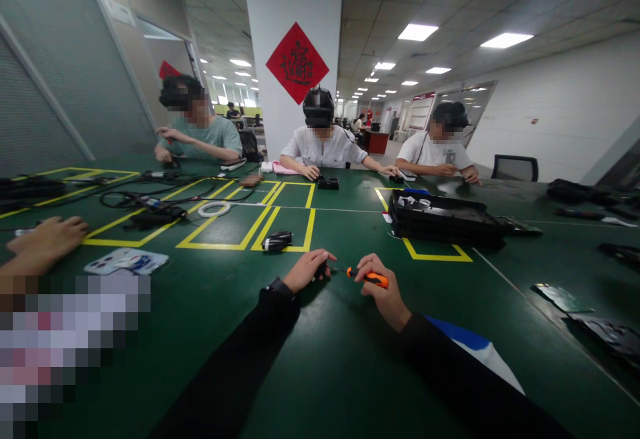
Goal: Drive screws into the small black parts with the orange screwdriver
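Note:
My right hand [383,287] is closed around the orange and black handle of a screwdriver [369,277]. The thin shaft points left, its tip at or close to a small black part [321,270]. That part sits in the closed fingers of my left hand [307,269], just above the green table [320,385]; its exact kind is mostly hidden by my fingers. Beyond my left hand, a black bundle with shiny wrapping [277,241] lies inside a yellow taped frame.
A black tray [445,215] with small parts stands at the right. A phone [127,261] lies left, near another person's hand [50,242]. Cables [150,205] spread across the left side. Circuit boards [563,297] lie far right. Several people sit across the table.

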The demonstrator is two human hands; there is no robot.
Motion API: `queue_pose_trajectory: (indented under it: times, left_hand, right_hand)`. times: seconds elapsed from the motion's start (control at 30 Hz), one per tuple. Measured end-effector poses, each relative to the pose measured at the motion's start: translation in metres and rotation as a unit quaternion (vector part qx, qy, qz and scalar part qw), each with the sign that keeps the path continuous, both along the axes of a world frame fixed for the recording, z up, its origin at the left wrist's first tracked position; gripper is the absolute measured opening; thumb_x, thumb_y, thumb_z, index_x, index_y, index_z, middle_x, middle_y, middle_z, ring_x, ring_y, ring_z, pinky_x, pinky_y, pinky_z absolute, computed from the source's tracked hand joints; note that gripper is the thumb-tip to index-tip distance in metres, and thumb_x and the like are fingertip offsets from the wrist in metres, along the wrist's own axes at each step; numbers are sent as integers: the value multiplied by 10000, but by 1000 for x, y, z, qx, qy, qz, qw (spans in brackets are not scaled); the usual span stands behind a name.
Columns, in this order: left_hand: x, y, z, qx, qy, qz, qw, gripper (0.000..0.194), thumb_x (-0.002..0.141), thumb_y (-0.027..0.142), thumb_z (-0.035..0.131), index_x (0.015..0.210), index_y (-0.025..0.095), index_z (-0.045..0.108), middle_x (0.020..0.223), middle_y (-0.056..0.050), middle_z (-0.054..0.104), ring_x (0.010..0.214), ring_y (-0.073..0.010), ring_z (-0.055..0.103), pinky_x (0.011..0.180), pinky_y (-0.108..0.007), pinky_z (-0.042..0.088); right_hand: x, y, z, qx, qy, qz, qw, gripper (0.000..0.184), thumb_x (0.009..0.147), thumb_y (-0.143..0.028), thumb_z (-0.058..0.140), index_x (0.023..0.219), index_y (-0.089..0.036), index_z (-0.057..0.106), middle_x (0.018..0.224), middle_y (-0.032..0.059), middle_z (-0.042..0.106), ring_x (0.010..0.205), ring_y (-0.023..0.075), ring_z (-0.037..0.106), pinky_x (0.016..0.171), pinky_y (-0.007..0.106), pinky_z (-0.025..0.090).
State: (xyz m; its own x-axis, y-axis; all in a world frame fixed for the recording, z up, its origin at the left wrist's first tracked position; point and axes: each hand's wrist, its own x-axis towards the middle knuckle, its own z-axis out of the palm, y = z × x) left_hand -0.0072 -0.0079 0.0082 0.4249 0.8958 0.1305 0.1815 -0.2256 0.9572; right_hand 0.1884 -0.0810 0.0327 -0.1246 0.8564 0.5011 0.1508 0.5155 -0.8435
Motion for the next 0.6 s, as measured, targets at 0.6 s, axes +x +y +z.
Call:
queue_pose_trajectory:
  times: [0.6]
  left_hand:
    - [-1, 1, -1, 1, -5, 8, 1000, 449, 812, 468, 320, 958, 128, 575, 628, -30, 595, 483, -89, 491, 461, -192, 340]
  right_hand:
    - [2, 1, 0, -80, -7, -6, 997, 228, 825, -347, 391, 855, -181, 544, 662, 0, 542, 543, 110, 498, 475, 213, 372]
